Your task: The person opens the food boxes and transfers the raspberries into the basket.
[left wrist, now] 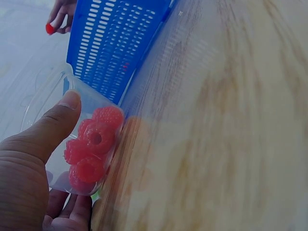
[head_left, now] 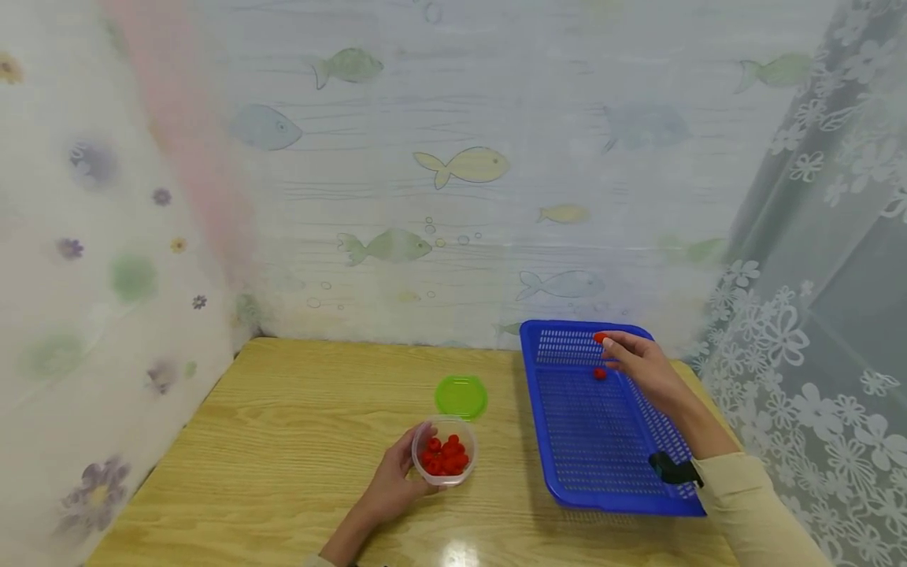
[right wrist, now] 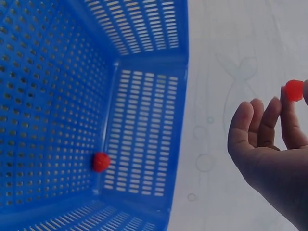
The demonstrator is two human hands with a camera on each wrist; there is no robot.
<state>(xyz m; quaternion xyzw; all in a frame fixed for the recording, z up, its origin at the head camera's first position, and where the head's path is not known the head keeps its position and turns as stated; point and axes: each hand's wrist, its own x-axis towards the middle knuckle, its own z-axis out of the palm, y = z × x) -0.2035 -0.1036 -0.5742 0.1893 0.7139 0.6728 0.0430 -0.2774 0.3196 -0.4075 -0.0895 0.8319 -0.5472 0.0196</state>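
Note:
My left hand (head_left: 394, 482) grips a clear plastic tub (head_left: 468, 477) from its left side, thumb at the near wall and fingers around the far side. Several red raspberries (left wrist: 96, 139) lie inside the tub, one showing its hollow end. Over the far part of a blue perforated basket (head_left: 549, 441), my right hand (head_left: 648, 374) pinches one raspberry (right wrist: 294, 90) between thumb and index finger. The other fingers of that hand are bent and hold nothing. Another raspberry (right wrist: 101, 162) lies on the basket floor by the far end wall.
A green round lid (head_left: 461, 397) lies on the wooden table (head_left: 305, 441) just behind the tub. The basket stands at the table's right side, near a lace curtain (head_left: 786, 346). A fish-patterned curtain (head_left: 468, 205) hangs along the back edge.

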